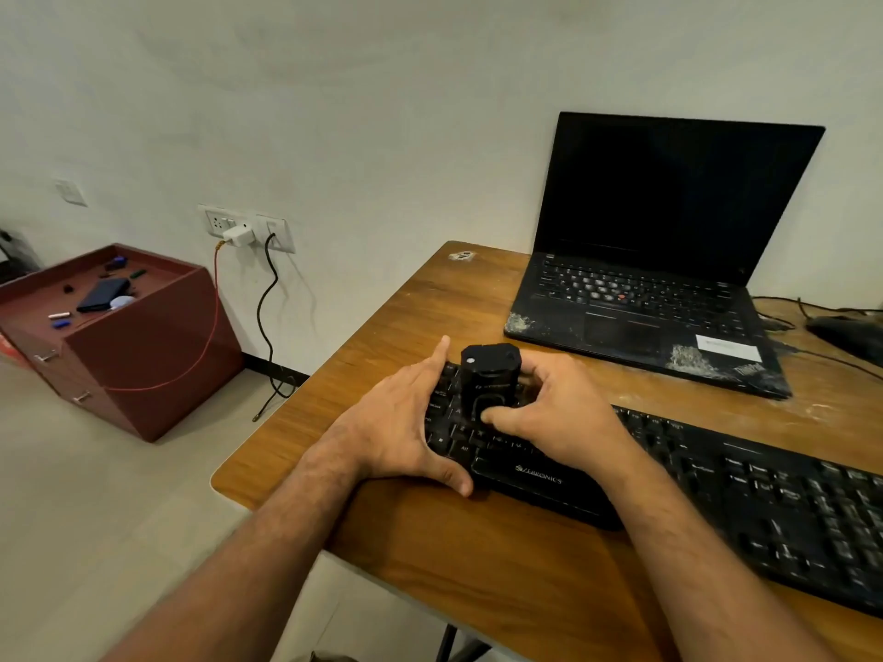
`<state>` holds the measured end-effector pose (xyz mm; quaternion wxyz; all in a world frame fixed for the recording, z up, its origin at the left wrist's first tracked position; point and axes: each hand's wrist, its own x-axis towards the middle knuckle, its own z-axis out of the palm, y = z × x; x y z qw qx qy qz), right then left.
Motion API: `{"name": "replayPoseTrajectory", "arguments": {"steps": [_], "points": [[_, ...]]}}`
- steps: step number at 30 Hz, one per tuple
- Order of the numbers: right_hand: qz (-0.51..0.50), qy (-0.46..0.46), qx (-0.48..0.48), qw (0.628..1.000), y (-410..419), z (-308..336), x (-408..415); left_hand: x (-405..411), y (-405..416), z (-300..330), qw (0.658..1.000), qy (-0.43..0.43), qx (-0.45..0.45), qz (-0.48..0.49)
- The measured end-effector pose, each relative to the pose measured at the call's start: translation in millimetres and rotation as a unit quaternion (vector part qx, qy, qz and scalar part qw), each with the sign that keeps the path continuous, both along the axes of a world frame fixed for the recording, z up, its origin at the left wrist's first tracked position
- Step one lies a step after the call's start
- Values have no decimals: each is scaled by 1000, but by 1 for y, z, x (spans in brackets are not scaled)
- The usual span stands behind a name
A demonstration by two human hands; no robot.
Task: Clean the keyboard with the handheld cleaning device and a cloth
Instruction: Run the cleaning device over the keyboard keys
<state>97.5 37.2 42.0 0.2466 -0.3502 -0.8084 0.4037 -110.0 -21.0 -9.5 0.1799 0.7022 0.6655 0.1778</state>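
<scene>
A single head-worn wide-angle view looks forward and down from above the near edge of the wooden desk [501, 590], close over the keyboard [716, 494], facing the white wall [382, 112]; its left side takes in the floor [95, 518]

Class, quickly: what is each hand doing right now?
Left hand: fingers straight, steadying the left end of the keyboard.
Right hand: gripping the black cleaning device over the keys.
</scene>
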Motion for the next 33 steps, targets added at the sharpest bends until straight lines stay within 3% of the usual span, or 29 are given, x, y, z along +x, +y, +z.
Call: {"name": "replayPoseTrajectory", "arguments": {"steps": [3, 8, 11, 19, 24, 29, 33], "points": [[38, -8, -29, 999, -2, -2, -1, 1, -2, 3, 1000, -13, 0, 1], [-59, 49, -21, 997, 6, -4, -7, 1, -5, 2, 1000, -12, 7, 5], [-11, 53, -69, 996, 0, -6, -7, -1, -1, -1, 1000, -15, 16, 8], [-27, 67, -81, 994, 12, -8, -14, -2, 1, -3, 998, -52, 20, 0], [-100, 48, -4, 994, 16, -7, -21, 0, -2, 0, 999, -22, 23, 9], [-29, 33, -42, 998, 13, -6, -17, 1, 0, -1, 999, -29, 24, 3], [-134, 22, 25, 990, 23, -8, -22, 6, -6, 5, 1000, -26, 7, 10]]}}
